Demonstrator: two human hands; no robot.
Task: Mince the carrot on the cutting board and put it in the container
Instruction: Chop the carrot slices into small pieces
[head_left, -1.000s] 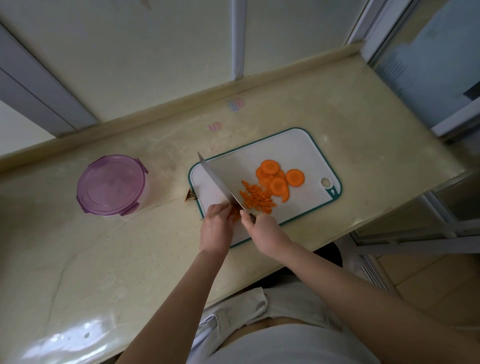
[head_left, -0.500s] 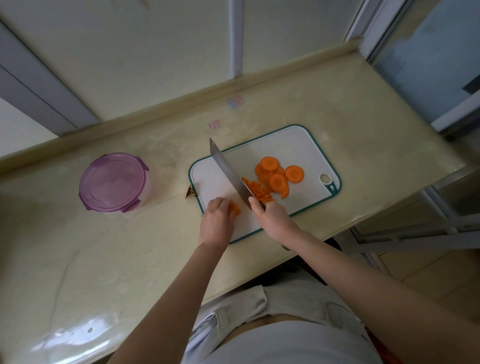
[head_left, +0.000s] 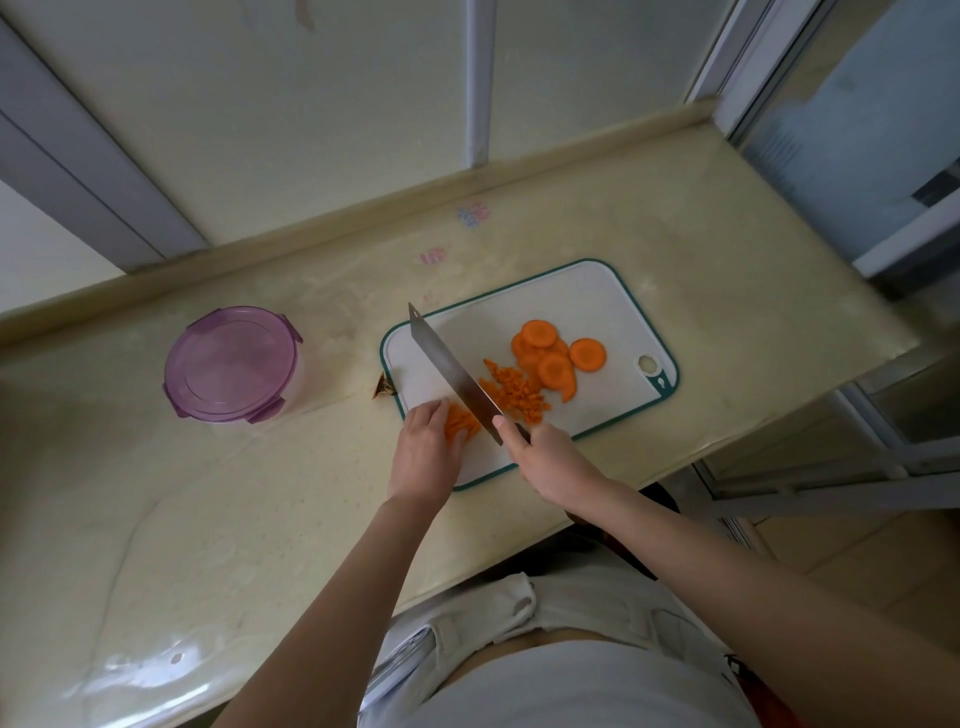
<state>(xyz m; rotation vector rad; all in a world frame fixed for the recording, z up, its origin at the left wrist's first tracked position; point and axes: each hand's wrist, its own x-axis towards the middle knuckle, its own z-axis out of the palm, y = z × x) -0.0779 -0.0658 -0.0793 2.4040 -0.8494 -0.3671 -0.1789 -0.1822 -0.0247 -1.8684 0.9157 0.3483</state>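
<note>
Fingers of the left hand (head_left: 426, 447) curl over orange carrot strips (head_left: 460, 422) at the near edge of the white, teal-rimmed cutting board (head_left: 597, 301), while the right hand (head_left: 550, 460) grips the handle of the broad steel knife (head_left: 449, 371), blade just beside them. Beyond lie minced carrot bits (head_left: 514, 394) and round carrot slices (head_left: 553, 361); well left on the cream counter (head_left: 260, 519) stands the round purple-lidded plastic container (head_left: 231, 364).
</note>
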